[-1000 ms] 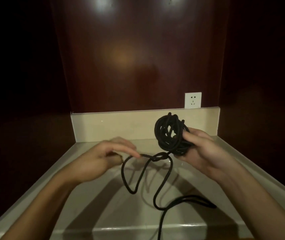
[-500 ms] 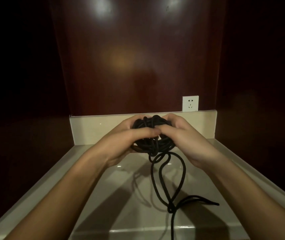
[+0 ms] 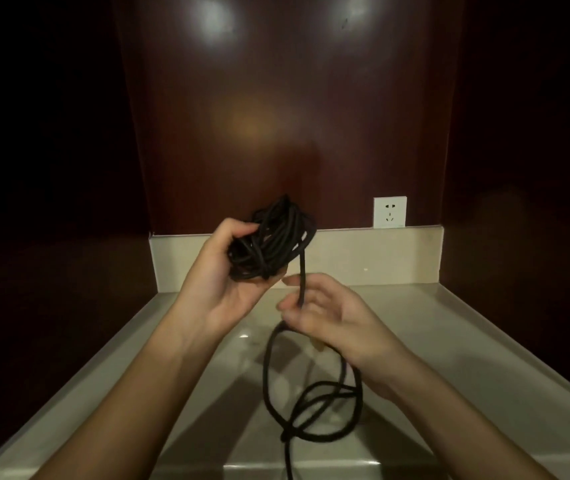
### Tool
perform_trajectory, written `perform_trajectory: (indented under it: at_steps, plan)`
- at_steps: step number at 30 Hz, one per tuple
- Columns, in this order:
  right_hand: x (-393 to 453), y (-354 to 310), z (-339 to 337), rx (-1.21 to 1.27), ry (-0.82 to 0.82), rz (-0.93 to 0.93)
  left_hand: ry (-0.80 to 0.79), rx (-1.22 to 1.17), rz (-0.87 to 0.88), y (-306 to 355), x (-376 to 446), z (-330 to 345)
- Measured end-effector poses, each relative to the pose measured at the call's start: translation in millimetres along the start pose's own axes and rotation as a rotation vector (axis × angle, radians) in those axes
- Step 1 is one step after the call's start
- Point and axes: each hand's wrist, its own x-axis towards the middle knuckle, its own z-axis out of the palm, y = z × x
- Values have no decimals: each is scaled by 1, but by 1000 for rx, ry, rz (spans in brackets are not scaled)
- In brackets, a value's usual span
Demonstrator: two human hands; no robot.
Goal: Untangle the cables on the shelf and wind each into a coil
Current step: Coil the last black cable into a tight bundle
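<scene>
In the head view, a black cable bundle point(image 3: 271, 242) is gripped above the pale shelf point(image 3: 484, 344) by the left hand point(image 3: 223, 271), its fingers curled round the coil. A strand hanging from the bundle is pinched by the right hand point(image 3: 325, 315); loose loops point(image 3: 311, 410) lie nearer on the shelf, and a white socket point(image 3: 389, 212) is seen at far right.
</scene>
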Motion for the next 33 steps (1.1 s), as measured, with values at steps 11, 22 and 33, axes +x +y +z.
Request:
perform_trajectory:
  at_steps: [11,22,33]
  plan:
    - [-26,40,-50,-138,-30,305,-6,-181,195,17,-3,-5]
    - [8,-8,-2,76,278,-144,86,58,148,-24,9,-5]
    - [-3,29,32,-604,208,3,255,467,318,-40,11,-10]
